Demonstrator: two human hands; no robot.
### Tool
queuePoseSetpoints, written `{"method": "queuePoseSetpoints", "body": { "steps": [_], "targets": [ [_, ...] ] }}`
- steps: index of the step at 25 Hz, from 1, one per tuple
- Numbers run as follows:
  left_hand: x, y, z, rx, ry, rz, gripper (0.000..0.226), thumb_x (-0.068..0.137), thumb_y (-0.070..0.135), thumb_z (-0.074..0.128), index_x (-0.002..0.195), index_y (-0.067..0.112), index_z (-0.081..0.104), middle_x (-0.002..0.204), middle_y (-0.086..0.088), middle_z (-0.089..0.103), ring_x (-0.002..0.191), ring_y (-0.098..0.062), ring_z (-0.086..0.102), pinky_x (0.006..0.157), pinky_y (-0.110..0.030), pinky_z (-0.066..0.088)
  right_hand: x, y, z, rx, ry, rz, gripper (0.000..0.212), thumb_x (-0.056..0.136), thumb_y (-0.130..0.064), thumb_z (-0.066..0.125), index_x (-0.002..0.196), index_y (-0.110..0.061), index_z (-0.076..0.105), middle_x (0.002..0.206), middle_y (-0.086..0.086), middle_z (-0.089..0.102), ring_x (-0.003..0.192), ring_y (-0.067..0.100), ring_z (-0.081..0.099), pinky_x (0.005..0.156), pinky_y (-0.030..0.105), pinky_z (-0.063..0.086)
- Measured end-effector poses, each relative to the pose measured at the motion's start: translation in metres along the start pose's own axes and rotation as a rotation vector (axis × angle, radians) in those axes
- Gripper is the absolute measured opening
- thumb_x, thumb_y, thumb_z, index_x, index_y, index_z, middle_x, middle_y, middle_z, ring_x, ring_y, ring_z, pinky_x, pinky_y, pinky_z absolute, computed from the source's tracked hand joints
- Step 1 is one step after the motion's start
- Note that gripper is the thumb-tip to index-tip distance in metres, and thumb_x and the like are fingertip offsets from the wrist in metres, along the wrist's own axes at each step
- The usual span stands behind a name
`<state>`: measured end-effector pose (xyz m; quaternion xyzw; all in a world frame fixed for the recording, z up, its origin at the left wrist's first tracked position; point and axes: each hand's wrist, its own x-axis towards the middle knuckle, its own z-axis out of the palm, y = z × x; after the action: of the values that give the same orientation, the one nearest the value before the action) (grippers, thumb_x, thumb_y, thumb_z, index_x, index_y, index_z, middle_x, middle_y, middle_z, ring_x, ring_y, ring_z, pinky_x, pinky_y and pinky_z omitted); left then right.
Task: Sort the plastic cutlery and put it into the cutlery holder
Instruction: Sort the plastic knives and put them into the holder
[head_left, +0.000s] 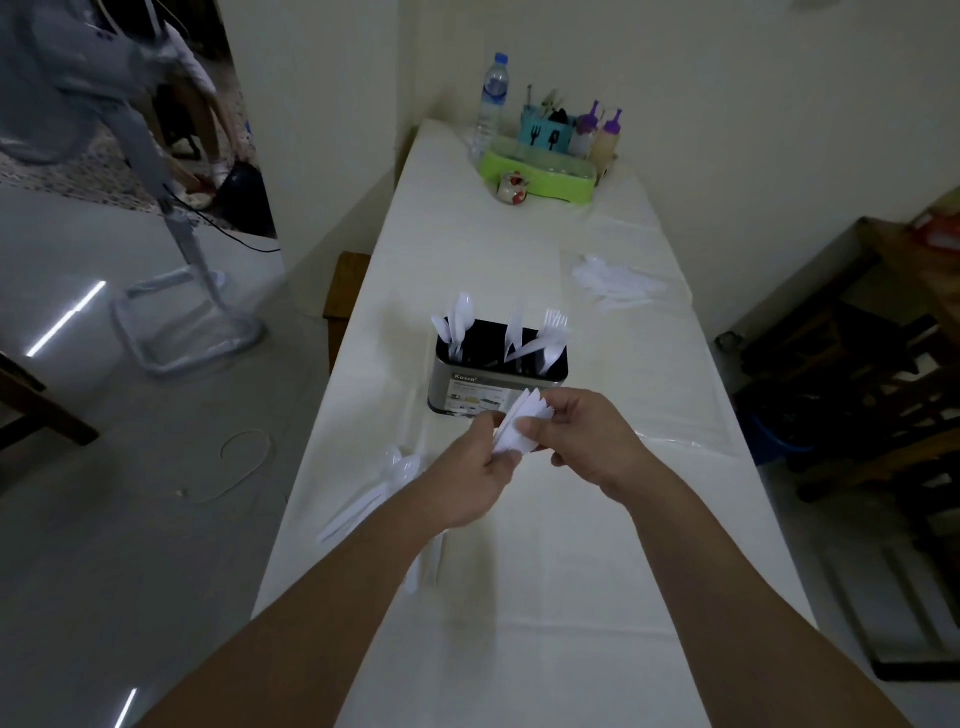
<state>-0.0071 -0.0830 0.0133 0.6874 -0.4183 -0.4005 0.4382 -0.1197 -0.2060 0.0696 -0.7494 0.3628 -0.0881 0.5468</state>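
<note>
From my head view, both hands, my left hand (480, 475) and right hand (582, 441), pinch a fanned bundle of plastic cutlery (522, 421) just before the cutlery holder (496, 384) on the tabletop (519, 597). The pieces look light, thin and slippery, so I would grip the handles together.

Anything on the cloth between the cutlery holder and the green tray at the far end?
Head view: bare white cloth between the cutlery holder and green tray.

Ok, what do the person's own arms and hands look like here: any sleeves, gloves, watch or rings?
Both forearms are bare for as far as the frame shows, with no sleeves in view. The left hand and right hand are ungloved. No watch, bracelet or ring shows on the visible sides.
</note>
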Motion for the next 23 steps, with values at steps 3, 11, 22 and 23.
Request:
{"method": "queuePoseSetpoints", "body": {
  "steps": [3,11,22,23],
  "targets": [
    [0.012,0.013,0.000,-0.005,0.038,0.032,0.014,0.099,0.026,0.049,0.110,0.017,0.048,0.094,-0.009,0.064,0.080,-0.028,0.063,0.080,-0.049,0.054,0.005,-0.011,-0.012,0.016,0.061,-0.037,0.006,0.089,-0.008,0.069,0.093,-0.008,0.073,0.081,0.005,0.073,0.068,0.011,0.065,0.056,0.023,0.052],
    [0.054,0.045,-0.013,0.172,0.145,0.222,0.014,0.101,0.021,0.049,0.113,0.019,0.043,0.082,0.009,0.049,0.069,-0.013,0.050,0.061,-0.028,0.040,0.029,-0.058,-0.057,0.073,0.181,-0.158,0.010,0.090,-0.004,0.066,0.098,-0.002,0.071,0.085,0.011,0.072,0.073,0.012,0.069,0.066,0.025,0.059],
    [0.075,0.049,-0.009,0.329,0.145,0.268,0.064,0.093,0.008,0.050,0.150,0.008,0.022,0.122,-0.010,0.059,0.103,-0.026,0.063,0.082,-0.031,0.052,0.048,-0.039,-0.034,0.034,0.194,-0.099,0.010,0.086,-0.010,0.071,0.094,-0.005,0.074,0.084,0.017,0.075,0.075,0.023,0.074,0.063,0.034,0.060],
    [0.076,0.050,-0.009,0.333,0.138,0.311,0.064,0.092,0.005,0.049,0.151,0.008,0.024,0.127,-0.009,0.056,0.108,-0.025,0.061,0.083,-0.030,0.051,0.051,-0.038,-0.033,-0.001,0.216,-0.110,0.009,0.085,-0.014,0.072,0.091,-0.008,0.075,0.082,0.016,0.075,0.077,0.027,0.074,0.067,0.042,0.062]
  ]
}}
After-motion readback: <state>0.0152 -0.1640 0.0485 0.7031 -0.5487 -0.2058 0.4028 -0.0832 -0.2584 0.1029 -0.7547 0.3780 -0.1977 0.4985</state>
